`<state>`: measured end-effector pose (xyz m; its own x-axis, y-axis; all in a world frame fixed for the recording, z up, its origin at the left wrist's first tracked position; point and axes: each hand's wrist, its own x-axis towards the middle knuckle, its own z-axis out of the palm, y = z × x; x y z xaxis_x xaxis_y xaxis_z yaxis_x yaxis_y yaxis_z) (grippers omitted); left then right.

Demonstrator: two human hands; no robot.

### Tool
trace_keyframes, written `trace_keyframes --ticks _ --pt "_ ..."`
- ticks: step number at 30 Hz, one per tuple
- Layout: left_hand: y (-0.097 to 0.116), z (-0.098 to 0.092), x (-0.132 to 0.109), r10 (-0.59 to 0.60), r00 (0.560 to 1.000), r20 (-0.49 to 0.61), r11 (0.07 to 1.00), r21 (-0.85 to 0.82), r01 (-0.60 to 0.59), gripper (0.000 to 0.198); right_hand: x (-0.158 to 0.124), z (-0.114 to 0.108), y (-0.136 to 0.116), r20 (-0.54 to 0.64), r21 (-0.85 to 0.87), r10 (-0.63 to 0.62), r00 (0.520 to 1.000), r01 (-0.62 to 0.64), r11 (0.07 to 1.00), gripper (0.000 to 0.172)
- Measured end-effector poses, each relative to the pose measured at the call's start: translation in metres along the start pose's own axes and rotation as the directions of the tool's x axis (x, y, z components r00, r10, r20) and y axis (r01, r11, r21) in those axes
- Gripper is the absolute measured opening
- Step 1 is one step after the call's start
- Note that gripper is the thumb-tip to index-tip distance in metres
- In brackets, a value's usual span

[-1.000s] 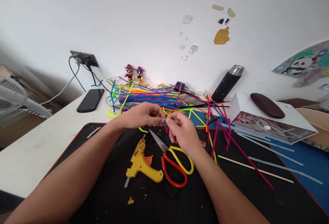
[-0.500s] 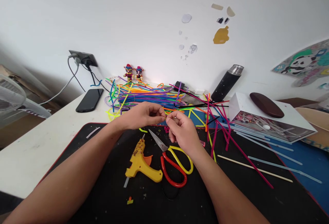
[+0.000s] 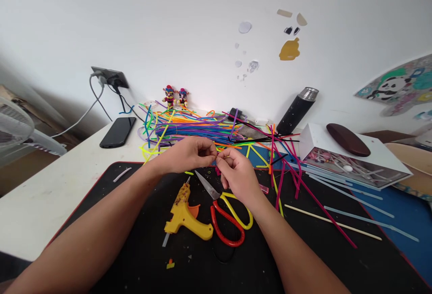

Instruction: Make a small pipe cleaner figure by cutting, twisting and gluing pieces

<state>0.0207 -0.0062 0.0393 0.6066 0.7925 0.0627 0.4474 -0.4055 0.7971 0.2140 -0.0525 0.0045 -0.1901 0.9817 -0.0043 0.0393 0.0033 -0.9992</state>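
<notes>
My left hand (image 3: 191,153) and my right hand (image 3: 236,170) meet fingertip to fingertip above the far part of the black mat. Both are closed in a pinch around something very small, mostly hidden by the fingers; I cannot make out what it is. Beneath them lie scissors (image 3: 227,233) with one red and one yellow handle, blades pointing up and left. A yellow glue gun (image 3: 189,222) with an orange trigger rests just left of the scissors. Behind my hands spreads a heap of colourful pipe cleaners (image 3: 189,129).
A black phone (image 3: 118,133) lies at left. Two small figures (image 3: 168,98) stand by the wall. At right are a black flask (image 3: 295,115), a white box (image 3: 388,156) with a dark brown case (image 3: 347,139) on top, clear glue sticks (image 3: 354,217) and a wooden stick (image 3: 332,222).
Both hands have sunk very slightly and stay pinched together. The view has tilted a touch; the tools on the mat lie as before.
</notes>
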Motion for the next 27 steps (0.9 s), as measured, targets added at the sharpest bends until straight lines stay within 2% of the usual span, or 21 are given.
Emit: trace_keyframes --ticks 6,10,17,23,27 --pt "0.0054 -0.002 -0.0007 -0.032 0.999 -0.002 0.999 0.02 0.032 0.021 -0.0009 -0.0009 -0.0004 0.001 -0.024 0.004 1.0 -0.004 1.0 0.019" --pt "0.0073 -0.0025 -0.0019 -0.005 1.0 -0.028 0.997 0.082 0.007 0.018 -0.0006 -0.001 -0.0006 0.01 -0.025 0.012 1.0 -0.011 1.0 0.018" --pt "0.0047 -0.0042 -0.003 -0.017 1.0 0.0 0.994 0.105 0.017 0.02 -0.0002 -0.0011 0.0014 0.025 -0.028 0.009 1.0 -0.008 1.0 0.015" --pt "0.0074 -0.0002 -0.0023 0.077 0.996 -0.039 0.967 0.247 -0.065 0.011 0.0001 -0.0015 -0.0008 0.022 -0.004 0.023 0.999 -0.023 1.0 0.016" --pt "0.0084 0.0027 -0.0014 0.166 0.983 -0.084 0.926 0.356 -0.126 0.018 0.0006 -0.0033 -0.0024 -0.003 0.017 0.043 0.999 -0.043 0.999 0.019"
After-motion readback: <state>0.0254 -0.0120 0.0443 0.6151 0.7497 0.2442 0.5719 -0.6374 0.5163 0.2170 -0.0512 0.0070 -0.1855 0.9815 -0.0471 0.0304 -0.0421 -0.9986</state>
